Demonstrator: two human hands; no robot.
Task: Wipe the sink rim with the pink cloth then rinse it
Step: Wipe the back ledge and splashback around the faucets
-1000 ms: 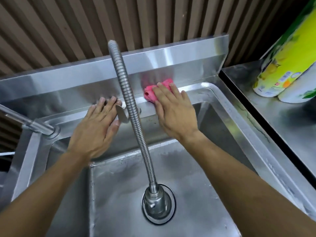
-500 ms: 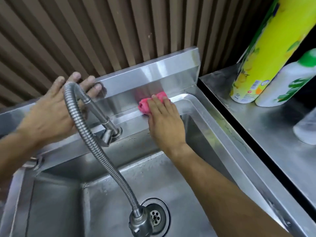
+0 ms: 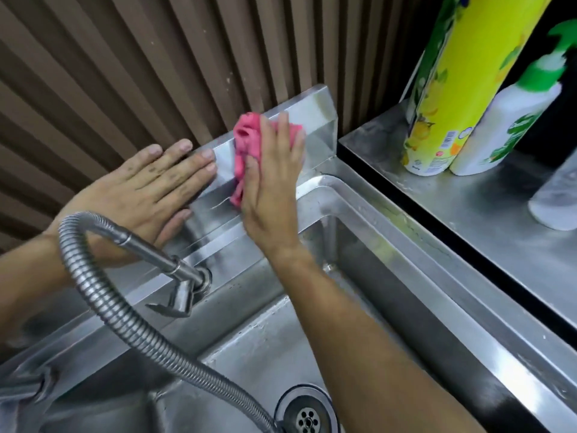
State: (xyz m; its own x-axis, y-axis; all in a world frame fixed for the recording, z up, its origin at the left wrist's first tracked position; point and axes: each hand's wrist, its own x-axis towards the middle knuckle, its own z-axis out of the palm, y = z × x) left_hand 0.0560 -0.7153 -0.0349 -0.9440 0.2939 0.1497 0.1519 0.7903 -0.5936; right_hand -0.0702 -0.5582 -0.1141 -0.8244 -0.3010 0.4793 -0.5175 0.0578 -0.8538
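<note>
The crumpled pink cloth (image 3: pixel 248 142) lies against the steel splashback (image 3: pixel 315 114) at the back of the sink. My right hand (image 3: pixel 271 182) presses it there with straight fingers, covering most of it. Flat on the same splashback, just left of the cloth, rests my left hand (image 3: pixel 146 189), fingers spread and holding nothing. The sink rim (image 3: pixel 390 226) runs along the right side of the basin. The drain (image 3: pixel 307 414) shows at the bottom.
A flexible metal hose (image 3: pixel 131 326) loops across the basin from a tap (image 3: pixel 178 276) on the back ledge. On the steel counter (image 3: pixel 487 220) to the right stand a yellow bottle (image 3: pixel 459 89), a white bottle with a green top (image 3: pixel 512 120) and a clear container (image 3: pixel 559 195). Ribbed brown wall behind.
My right hand has lifted the cloth from the back ledge up onto the splashback. My left hand has slid right, closer to the cloth. The view has moved nearer.
</note>
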